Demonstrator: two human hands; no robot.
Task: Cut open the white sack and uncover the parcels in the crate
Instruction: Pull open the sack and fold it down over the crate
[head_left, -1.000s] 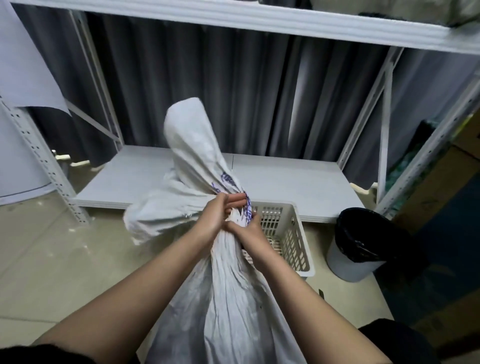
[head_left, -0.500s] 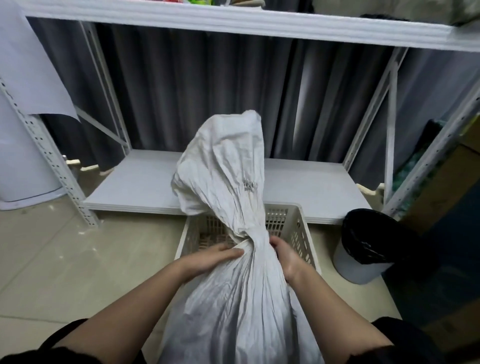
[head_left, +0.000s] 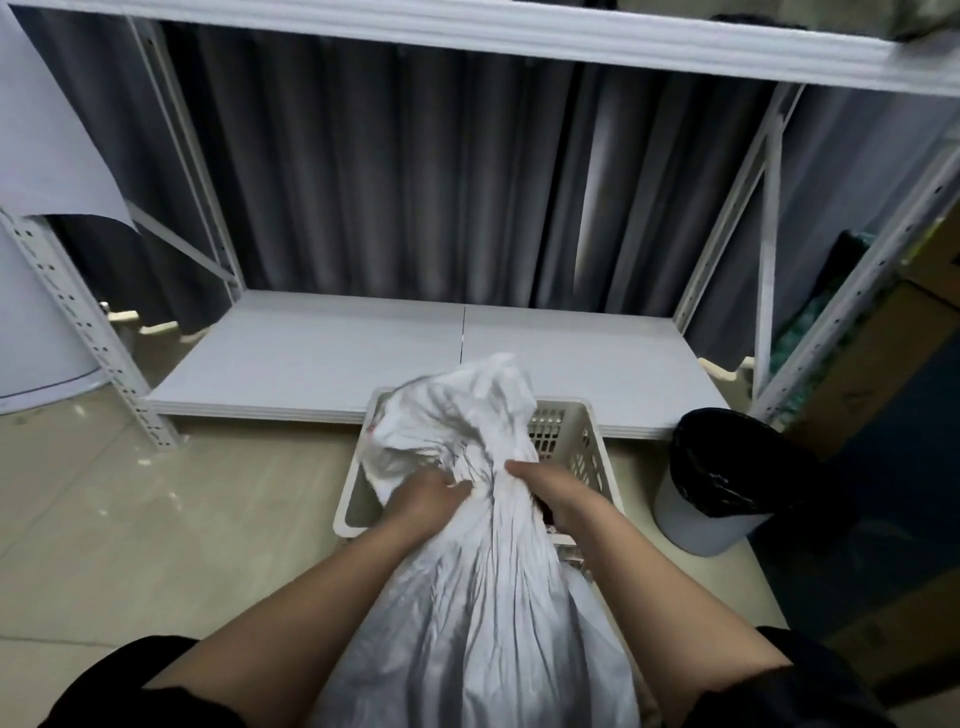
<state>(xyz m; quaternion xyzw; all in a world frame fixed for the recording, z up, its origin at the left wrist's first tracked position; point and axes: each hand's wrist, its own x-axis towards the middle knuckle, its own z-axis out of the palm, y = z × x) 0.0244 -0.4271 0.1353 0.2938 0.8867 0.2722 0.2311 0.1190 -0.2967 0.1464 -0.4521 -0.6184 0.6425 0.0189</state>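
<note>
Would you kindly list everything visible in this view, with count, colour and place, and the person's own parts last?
white sack: one, white, crumpled, lying from the crate toward the camera
crate: one, cream, slotted walls, on the floor before the low shelf
low shelf: one, pale grey, just above the floor
shelving frame: one, white metal, perforated uprights
curtain: one, dark grey, behind the shelving
bin: one, pale with black liner, right of the crate
cardboard boxes: brown, far right, count unclear
floor: beige tiles
left hand: gripping the sack's bunched neck
right hand: gripping the sack's neck from the right
</note>
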